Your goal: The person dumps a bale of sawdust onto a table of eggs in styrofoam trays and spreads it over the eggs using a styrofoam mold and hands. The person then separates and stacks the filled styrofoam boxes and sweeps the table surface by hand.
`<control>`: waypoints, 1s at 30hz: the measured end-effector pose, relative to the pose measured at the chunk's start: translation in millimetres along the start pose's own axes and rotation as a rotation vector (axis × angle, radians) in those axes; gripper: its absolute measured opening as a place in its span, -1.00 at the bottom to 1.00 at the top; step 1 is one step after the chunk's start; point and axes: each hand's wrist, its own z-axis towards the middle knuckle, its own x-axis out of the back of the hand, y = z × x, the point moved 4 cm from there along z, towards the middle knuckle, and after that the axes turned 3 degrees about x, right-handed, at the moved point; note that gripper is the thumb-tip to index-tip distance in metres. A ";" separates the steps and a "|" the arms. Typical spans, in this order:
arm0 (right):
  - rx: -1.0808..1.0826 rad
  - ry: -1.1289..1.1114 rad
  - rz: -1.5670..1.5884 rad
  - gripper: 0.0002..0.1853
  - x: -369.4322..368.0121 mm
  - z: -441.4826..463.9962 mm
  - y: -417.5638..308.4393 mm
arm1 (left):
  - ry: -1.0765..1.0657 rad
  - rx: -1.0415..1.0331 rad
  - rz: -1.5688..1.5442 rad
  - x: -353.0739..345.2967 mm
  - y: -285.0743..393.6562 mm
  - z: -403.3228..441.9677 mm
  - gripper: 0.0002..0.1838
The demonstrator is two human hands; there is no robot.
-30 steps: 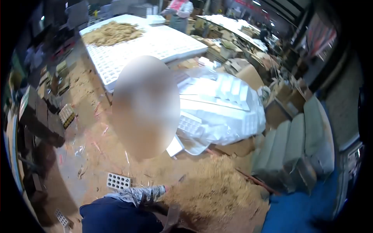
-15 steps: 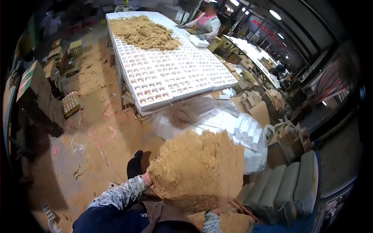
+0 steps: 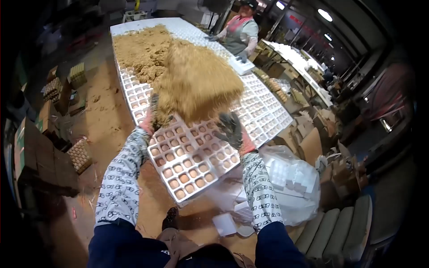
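A large mass of loose tan sawdust is in the air, blurred, just beyond my hands. Beneath it, white foam egg trays cover a long table, and brown eggs sit in their square cells. My left hand, in a dark glove with a pink cuff, is at the near left side of the sawdust, fingers extended. On the right, my right hand, gloved alike, has its fingers spread over the trays, holding nothing. Farther up the table lies a heap of sawdust.
A co-worker stands at the table's far right side beside a white foam box. Plastic-wrapped foam pieces and stacked filled sacks lie at the right. Cardboard boxes and egg flats stand on the left floor.
The sawdust has moved from in front of my body up over the egg trays. My hands have risen forward and come apart from it. The view has moved closer to the table.
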 end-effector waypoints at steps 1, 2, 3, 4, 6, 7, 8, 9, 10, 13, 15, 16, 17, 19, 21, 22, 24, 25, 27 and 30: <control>-0.011 -0.039 -0.063 -0.57 -6.0 7.5 20.0 | 0.154 0.000 0.079 2.7 -1.8 -1.6 -0.46; -0.019 -0.073 -0.127 -0.57 -4.2 10.6 44.0 | 0.302 0.005 0.159 0.1 -10.6 -0.8 -0.49; 0.036 -0.129 -0.412 -0.56 15.9 0.9 81.5 | 0.220 -0.112 0.340 7.6 -28.2 8.1 -0.50; 0.079 -0.175 -0.692 -0.55 32.4 -16.7 117.0 | 0.132 0.059 0.219 33.3 -52.9 7.7 -0.49; -0.229 -0.223 -0.590 -0.54 -9.0 -85.7 103.9 | 0.195 -0.096 1.090 73.1 -89.9 -11.7 -0.49; -0.126 -0.235 -0.677 -0.55 -16.2 -114.5 97.4 | 0.380 0.136 0.671 -10.0 -90.2 -34.7 -0.57; -0.020 -0.266 -0.780 -0.57 -22.3 -138.0 83.5 | 0.378 0.074 0.835 31.0 -108.8 -41.7 -0.58; -0.059 -0.212 -0.875 -0.58 -1.3 -161.1 101.9 | 0.440 0.126 0.874 17.4 -111.8 -53.8 -0.59; -0.109 -0.135 -0.954 -0.60 25.7 -195.0 135.5 | 0.488 0.203 0.924 0.2 -117.1 -67.5 -0.59; -0.589 0.401 -0.908 -0.53 108.6 -334.3 239.0 | 0.408 0.166 1.110 -4.8 -143.3 -100.3 -0.55; -0.921 0.544 -0.893 -0.45 87.5 -413.0 253.4 | 0.324 0.209 1.297 -16.1 -156.9 -116.9 -0.53; -1.087 0.535 -0.843 -0.41 65.6 -418.7 222.6 | 0.273 0.226 1.341 -27.7 -160.8 -116.9 -0.52; -1.102 0.502 -0.836 -0.32 55.1 -462.8 247.3 | 0.134 0.246 1.563 -42.5 -179.5 -121.4 -0.51; -1.092 0.573 -0.729 -0.32 65.1 -511.3 308.4 | -0.010 0.175 1.831 -62.6 -186.9 -121.6 -0.46; -0.868 0.618 -0.536 -0.37 53.3 -543.9 331.6 | -0.085 0.244 1.943 -55.5 -206.4 -126.4 -0.41; -0.876 0.611 -0.522 -0.37 48.6 -554.2 338.2 | -0.108 0.297 1.935 -47.8 -215.3 -127.5 -0.40; -0.862 0.797 -0.334 -0.46 51.0 -583.0 364.0 | -0.188 0.404 2.152 -9.3 -241.1 -133.1 -0.33; -0.923 0.787 -0.396 -0.52 78.7 -644.9 482.3 | -0.167 0.396 2.221 -7.3 -242.0 -134.2 -0.32; -0.708 0.671 -0.274 -0.43 73.8 -639.6 445.0 | -0.077 0.577 2.187 -25.2 -237.5 -127.6 -0.30; -1.015 0.779 -0.051 -0.55 107.2 -658.1 441.6 | 0.124 0.333 2.185 -62.0 -240.4 -132.0 -0.38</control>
